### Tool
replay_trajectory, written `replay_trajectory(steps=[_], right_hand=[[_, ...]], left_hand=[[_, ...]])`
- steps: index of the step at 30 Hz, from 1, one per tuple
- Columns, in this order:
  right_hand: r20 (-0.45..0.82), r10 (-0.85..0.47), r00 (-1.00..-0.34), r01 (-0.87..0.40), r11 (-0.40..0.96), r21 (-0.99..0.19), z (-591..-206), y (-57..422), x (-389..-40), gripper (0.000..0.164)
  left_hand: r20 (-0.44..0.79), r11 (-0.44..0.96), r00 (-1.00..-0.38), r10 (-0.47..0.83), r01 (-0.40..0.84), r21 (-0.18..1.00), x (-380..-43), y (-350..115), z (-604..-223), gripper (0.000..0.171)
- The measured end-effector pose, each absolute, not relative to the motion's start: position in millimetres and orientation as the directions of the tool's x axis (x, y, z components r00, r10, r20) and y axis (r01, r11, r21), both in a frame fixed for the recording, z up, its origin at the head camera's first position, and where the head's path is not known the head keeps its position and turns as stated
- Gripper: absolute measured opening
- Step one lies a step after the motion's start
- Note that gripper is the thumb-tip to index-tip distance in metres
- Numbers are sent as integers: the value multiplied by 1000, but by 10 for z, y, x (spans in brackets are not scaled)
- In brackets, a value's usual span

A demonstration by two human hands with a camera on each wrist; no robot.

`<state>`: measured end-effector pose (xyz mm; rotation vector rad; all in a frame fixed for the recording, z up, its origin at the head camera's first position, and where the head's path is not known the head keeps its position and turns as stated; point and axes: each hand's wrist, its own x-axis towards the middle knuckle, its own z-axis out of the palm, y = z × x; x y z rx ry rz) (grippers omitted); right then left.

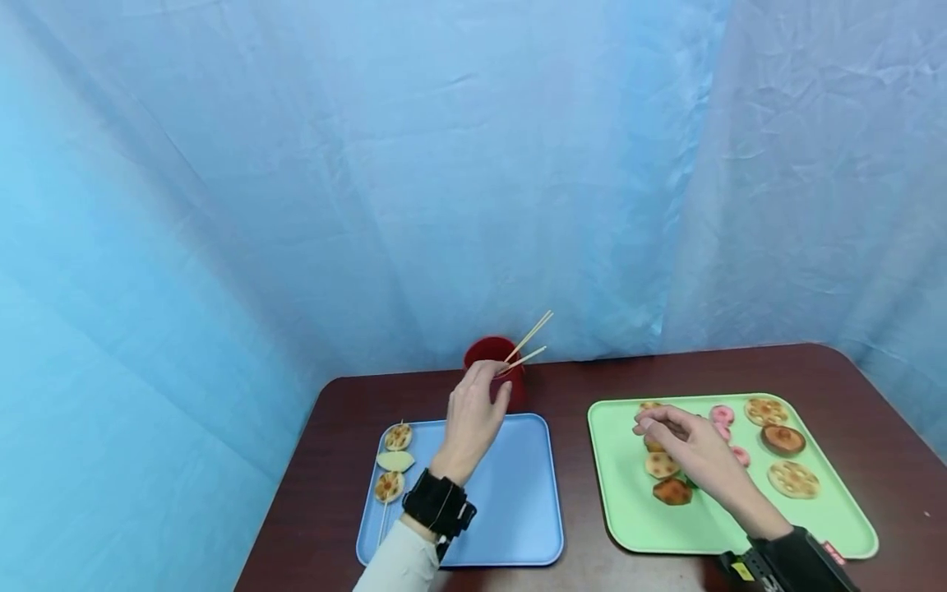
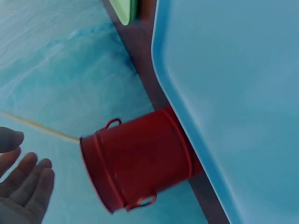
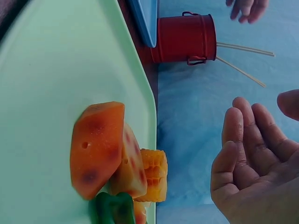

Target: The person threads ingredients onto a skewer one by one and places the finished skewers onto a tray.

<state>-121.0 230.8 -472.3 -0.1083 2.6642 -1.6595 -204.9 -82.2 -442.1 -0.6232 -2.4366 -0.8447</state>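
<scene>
Both grips are loose, holding nothing: the left hand (image 1: 473,417) has the red bucket (image 1: 517,395) with sticks (image 1: 528,336) at one o'clock; the right hand (image 1: 694,448), above the green tray (image 1: 629,501), has a brown piece (image 1: 672,492) at seven o'clock.

Bright head view, dimmer wrist views

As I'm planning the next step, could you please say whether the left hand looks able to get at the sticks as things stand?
Probably yes: the left hand looks empty near the red bucket, the sticks poke well out of it, and nothing visible blocks the way.
</scene>
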Motion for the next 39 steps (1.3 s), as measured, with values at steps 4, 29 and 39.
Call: replay_trajectory(steps=[4, 29, 39], right_hand=[[33, -62, -998, -56, 424, -904, -4736, 2305, -1207, 42], [23, -76, -997, -52, 402, -914, -4785, 2309, -1203, 42], [26, -70, -997, -52, 405, -913, -4767, 2358, -1201, 45]], left_hand=[[591, 661, -759, 272, 594, 458, -2174, -665, -4437, 32], [697, 691, -693, 184, 596, 409, -2322, -570, -4368, 14], [778, 610, -607, 163, 682, 404, -2095, -643, -4012, 12]])
